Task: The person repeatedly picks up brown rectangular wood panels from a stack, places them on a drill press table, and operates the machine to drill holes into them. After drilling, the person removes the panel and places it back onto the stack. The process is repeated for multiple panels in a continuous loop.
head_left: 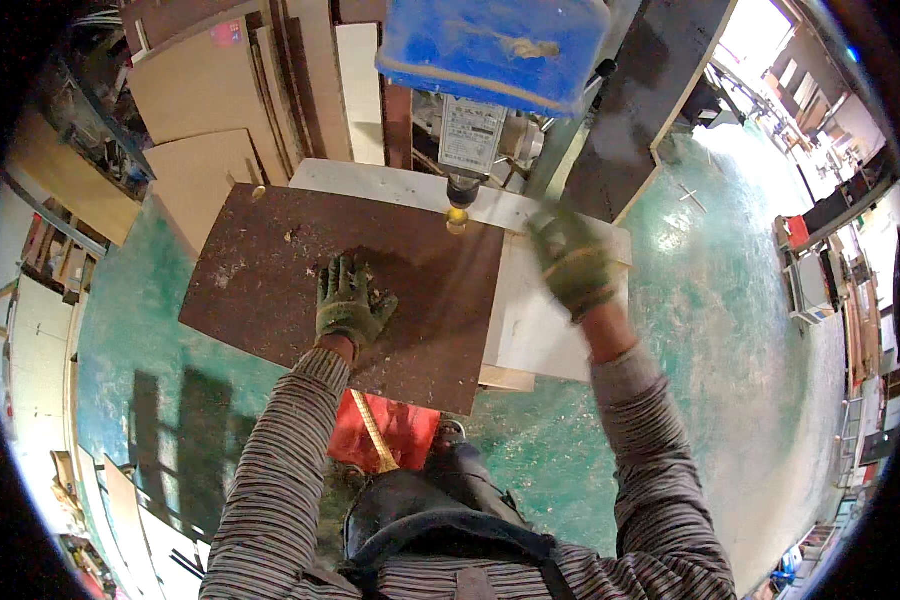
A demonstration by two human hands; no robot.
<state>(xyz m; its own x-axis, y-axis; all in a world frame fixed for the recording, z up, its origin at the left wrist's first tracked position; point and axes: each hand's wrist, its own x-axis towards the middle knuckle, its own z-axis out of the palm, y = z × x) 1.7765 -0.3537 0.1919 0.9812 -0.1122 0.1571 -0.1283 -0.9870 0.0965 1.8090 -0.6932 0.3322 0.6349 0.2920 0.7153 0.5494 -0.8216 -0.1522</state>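
A dark brown board [270,270] lies flat on a white worktable [535,320] under a blue drill press [490,45]. Its bit with a brass-coloured cutter [457,217] hangs just at the board's far edge. My left hand [350,300], in a green glove, presses flat on the board with the fingers spread. My right hand [573,262], also gloved, is raised to the right of the bit and blurred; whether it grips something I cannot tell. Sawdust flecks lie around my left hand.
Stacked wooden panels [220,110] lean behind the table at the upper left. A red box [385,430] sits on the green floor [750,330] by my feet. Machines and shelves [820,270] stand at the far right.
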